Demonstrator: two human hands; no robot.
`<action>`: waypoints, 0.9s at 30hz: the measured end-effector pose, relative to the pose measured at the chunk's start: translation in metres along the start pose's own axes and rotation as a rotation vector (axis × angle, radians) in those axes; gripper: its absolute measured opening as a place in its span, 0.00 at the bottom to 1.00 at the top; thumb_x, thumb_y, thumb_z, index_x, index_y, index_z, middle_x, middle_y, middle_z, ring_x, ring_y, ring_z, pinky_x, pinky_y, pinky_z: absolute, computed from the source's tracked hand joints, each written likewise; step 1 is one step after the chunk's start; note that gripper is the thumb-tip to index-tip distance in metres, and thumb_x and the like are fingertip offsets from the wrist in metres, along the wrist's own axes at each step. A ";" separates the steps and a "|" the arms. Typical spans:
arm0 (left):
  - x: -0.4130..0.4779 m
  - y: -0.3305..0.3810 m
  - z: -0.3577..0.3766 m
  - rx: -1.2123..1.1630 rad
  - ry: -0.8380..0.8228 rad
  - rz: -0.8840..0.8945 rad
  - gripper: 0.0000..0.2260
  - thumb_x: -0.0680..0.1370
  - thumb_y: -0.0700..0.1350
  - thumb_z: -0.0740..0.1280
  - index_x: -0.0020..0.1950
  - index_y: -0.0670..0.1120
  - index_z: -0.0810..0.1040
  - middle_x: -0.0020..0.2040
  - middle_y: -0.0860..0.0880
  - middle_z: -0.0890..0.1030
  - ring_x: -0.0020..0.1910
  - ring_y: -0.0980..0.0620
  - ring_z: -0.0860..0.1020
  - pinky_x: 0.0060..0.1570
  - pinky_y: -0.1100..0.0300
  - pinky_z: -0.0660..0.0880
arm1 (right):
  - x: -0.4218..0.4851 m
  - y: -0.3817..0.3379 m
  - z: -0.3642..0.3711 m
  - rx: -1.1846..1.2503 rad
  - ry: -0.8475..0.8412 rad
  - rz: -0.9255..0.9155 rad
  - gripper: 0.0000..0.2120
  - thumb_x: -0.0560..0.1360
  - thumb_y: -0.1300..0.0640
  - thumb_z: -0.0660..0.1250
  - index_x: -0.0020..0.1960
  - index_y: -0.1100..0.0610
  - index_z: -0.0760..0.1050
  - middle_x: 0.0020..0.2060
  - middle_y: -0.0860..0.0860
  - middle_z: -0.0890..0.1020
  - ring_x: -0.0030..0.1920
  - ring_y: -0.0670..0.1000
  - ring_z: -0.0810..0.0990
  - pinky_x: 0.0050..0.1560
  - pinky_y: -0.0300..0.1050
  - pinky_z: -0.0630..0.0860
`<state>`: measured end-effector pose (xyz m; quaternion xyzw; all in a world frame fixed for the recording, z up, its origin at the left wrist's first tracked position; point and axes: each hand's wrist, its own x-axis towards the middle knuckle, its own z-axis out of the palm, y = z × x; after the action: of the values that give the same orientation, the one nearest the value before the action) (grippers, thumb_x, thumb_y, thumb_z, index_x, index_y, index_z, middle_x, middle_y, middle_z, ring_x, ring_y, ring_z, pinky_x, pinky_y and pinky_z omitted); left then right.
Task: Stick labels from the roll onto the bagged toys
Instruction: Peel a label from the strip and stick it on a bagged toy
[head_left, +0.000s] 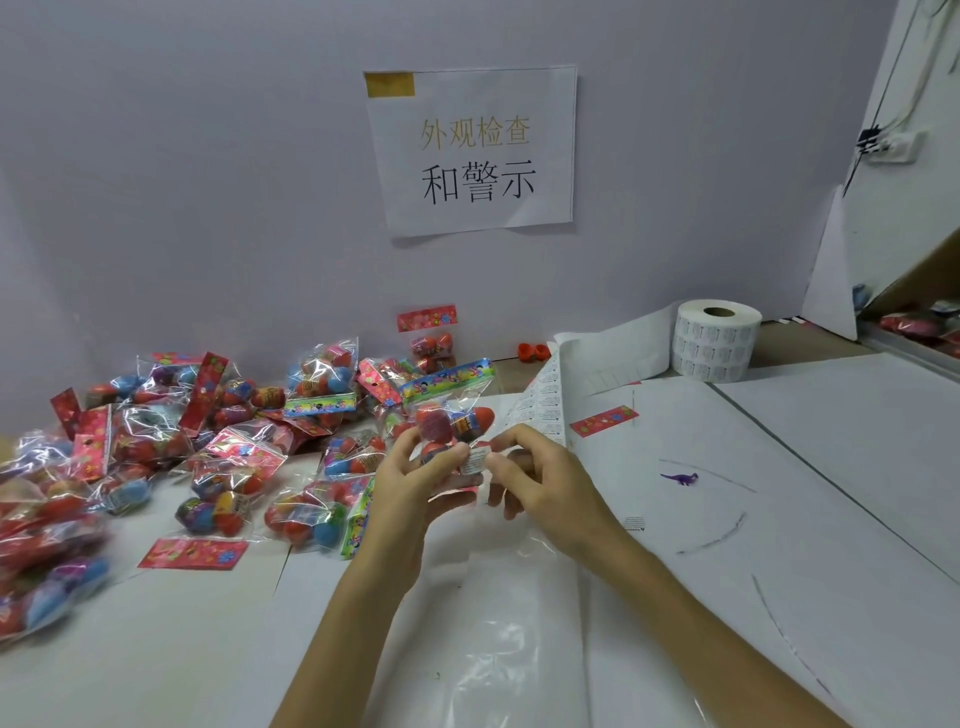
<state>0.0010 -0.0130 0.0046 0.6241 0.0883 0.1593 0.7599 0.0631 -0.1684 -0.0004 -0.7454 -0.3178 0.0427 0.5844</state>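
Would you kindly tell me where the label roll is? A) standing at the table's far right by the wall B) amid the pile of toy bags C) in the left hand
A: the label roll stands on end at the far right of the table by the wall; the left hand grips a toy bag and the right hand pinches a label against it.

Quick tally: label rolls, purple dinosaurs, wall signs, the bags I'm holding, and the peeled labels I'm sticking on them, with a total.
Roll: 1
Dinosaur: 1
Sign: 1
Held bag: 1
Peeled label: 1
Total: 5
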 end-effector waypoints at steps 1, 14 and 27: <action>0.000 0.000 0.000 0.020 0.001 0.004 0.22 0.70 0.45 0.78 0.63 0.48 0.79 0.52 0.44 0.87 0.50 0.43 0.86 0.44 0.55 0.82 | 0.000 0.000 0.000 0.010 0.017 0.014 0.06 0.81 0.48 0.66 0.54 0.49 0.75 0.39 0.50 0.84 0.35 0.47 0.82 0.36 0.40 0.78; -0.007 -0.003 0.011 0.313 -0.158 -0.022 0.24 0.67 0.52 0.78 0.62 0.54 0.81 0.51 0.49 0.86 0.49 0.48 0.85 0.45 0.55 0.81 | 0.009 0.003 -0.014 0.126 0.233 0.023 0.03 0.75 0.55 0.75 0.45 0.48 0.83 0.38 0.45 0.86 0.42 0.47 0.85 0.44 0.43 0.81; -0.009 -0.001 0.016 0.365 -0.039 -0.049 0.11 0.80 0.42 0.68 0.41 0.51 0.86 0.42 0.47 0.86 0.40 0.54 0.86 0.33 0.65 0.79 | 0.009 0.002 -0.017 0.061 -0.059 0.018 0.14 0.75 0.61 0.74 0.52 0.43 0.79 0.43 0.45 0.84 0.46 0.52 0.85 0.45 0.52 0.85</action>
<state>-0.0017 -0.0315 0.0063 0.7522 0.1159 0.1100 0.6393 0.0784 -0.1789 0.0057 -0.7284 -0.3267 0.0795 0.5970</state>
